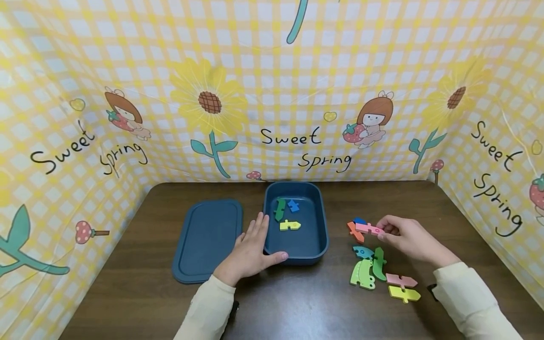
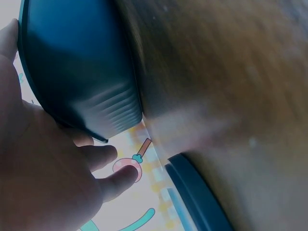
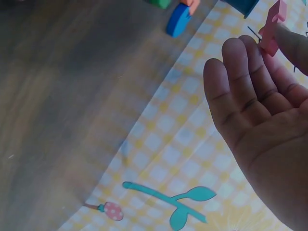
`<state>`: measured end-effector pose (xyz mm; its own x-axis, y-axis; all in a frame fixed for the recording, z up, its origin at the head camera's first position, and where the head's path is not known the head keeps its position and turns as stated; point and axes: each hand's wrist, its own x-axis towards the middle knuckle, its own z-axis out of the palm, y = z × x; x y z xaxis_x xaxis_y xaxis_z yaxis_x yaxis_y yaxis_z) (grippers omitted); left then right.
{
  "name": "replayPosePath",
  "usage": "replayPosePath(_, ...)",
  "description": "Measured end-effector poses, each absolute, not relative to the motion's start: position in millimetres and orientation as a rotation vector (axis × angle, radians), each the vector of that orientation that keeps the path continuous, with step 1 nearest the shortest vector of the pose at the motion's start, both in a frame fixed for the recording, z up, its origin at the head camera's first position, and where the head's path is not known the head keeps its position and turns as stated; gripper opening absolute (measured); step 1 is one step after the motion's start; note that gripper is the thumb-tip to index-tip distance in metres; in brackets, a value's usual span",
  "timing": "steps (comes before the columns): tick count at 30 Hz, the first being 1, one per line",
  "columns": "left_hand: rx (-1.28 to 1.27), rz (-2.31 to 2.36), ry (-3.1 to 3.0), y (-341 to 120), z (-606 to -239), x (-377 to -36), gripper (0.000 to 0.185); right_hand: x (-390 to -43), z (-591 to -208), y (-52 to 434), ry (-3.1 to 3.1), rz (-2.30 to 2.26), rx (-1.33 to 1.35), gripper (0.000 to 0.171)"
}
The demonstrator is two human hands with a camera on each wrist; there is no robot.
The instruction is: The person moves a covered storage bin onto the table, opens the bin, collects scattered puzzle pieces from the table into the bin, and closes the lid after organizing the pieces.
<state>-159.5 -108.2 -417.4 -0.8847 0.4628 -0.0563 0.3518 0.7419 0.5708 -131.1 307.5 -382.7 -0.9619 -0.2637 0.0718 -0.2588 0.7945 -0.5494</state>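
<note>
Puzzle pieces: three lie in the blue box (image 1: 323,222), about seven remain on the desk (image 1: 127,283). The right hand (image 1: 408,238) pinches a pink piece (image 1: 369,229) in its fingers above those; the left hand (image 1: 248,252), fingers relaxed, braces the box.

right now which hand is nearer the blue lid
Left. The left hand rests against the blue box, just right of the blue lid. The right hand is beyond the box, pinching a pink piece.

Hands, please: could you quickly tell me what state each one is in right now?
Left hand: open, resting against the blue box.
Right hand: pinching a pink puzzle piece.
</note>
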Motion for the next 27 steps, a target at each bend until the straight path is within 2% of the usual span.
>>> replayPosePath(27,0.647,0.836,2.751,-108,-416,-159,0.111,-174,-364,264,2.934,-0.921,-0.573,0.008)
